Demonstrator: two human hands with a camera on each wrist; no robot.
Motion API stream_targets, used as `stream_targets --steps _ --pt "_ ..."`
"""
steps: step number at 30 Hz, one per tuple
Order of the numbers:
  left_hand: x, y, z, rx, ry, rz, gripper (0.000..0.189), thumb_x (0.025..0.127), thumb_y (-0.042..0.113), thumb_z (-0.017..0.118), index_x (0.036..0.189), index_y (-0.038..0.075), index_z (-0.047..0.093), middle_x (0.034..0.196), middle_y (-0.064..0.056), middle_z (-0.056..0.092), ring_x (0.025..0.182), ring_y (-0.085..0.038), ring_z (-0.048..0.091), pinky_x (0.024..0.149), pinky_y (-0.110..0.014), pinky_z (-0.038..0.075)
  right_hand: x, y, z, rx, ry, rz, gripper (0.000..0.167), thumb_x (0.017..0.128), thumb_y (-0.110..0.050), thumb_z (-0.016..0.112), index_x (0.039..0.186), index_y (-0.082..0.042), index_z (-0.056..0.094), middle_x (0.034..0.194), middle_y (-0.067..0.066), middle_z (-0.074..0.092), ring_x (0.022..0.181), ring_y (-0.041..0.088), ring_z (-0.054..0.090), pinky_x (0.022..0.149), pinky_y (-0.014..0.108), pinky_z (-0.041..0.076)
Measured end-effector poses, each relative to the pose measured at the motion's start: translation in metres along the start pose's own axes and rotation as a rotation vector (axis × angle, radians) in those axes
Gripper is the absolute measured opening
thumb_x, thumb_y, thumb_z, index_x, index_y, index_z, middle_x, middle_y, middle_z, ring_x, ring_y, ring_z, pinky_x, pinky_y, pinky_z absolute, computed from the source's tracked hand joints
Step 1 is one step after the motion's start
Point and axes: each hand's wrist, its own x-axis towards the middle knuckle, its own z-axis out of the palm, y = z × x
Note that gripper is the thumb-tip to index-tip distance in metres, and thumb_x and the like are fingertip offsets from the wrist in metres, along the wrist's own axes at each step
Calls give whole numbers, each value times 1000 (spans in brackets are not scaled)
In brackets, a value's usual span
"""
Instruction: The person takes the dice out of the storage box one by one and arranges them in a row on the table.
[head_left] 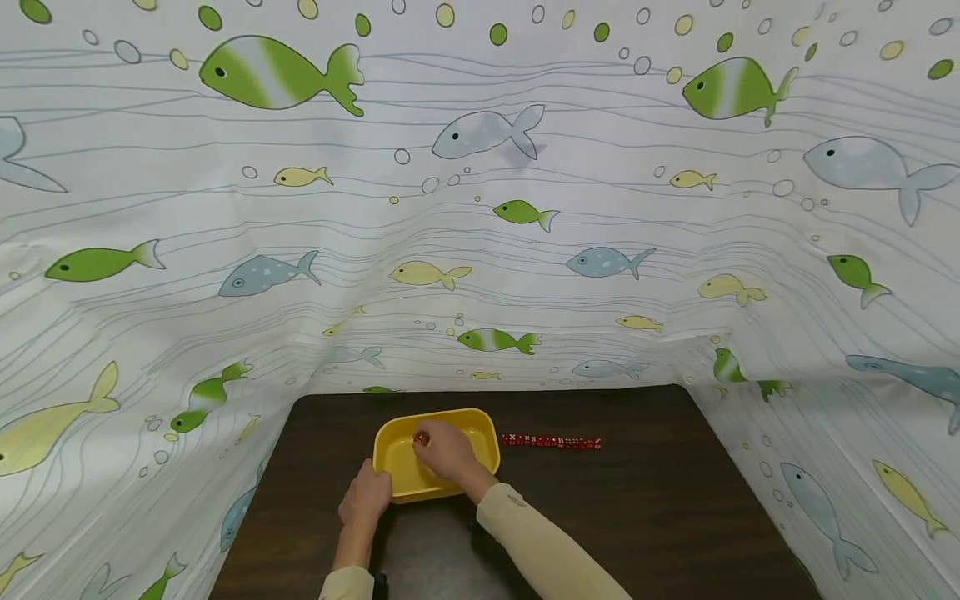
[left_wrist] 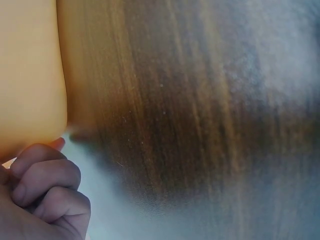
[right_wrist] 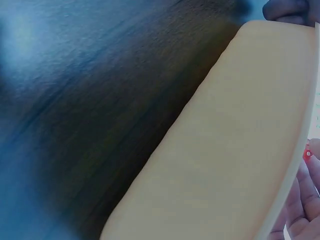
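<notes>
A yellow tray [head_left: 405, 483] with rounded corners stands on the dark table, tilted slightly in the head view. My left hand [head_left: 367, 494] grips its near left corner, fingers curled beneath the rim in the left wrist view. Over the tray's inside, my right hand [head_left: 447, 452] pinches red dice [head_left: 422, 437] between thumb and fingers; how many is hidden by the fingers. In the right wrist view the tray's outer wall [right_wrist: 215, 130] covers much of that hand, and a bit of red die [right_wrist: 307, 151] shows at the fingertips.
To the right of the tray, a row of several red dice with white pips [head_left: 551, 442] lies on the dark wooden table [head_left: 600, 508]. A white fish-patterned sheet [head_left: 570, 308] hangs behind the table and along both sides.
</notes>
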Motion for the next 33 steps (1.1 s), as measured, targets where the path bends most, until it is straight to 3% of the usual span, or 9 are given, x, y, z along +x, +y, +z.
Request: stream_targets --steps 11,21,33 --pt "-1 -1 -1 14 -6 5 55 98 25 38 144 -4 47 110 -23 64 87 -35 58 79 -56 46 -14 20 -12 149 26 31 18 103 -34 72 115 -21 78 101 -10 74 83 5 59 83 29 55" --pt "2 -3 -2 12 -34 0 56 99 26 36 145 -5 45 103 -21 60 86 -35 55 80 -53 44 -27 34 -28 237 104 36 19 104 -32 71 115 -18 78 103 -6 75 87 6 62 82 29 55" --pt "1 -4 -3 -8 -44 29 54 101 24 37 145 -7 45 103 -20 60 84 -33 55 78 -51 43 -33 64 -52 372 220 151 16 103 -29 73 113 -17 78 103 -2 74 91 13 62 85 33 57"
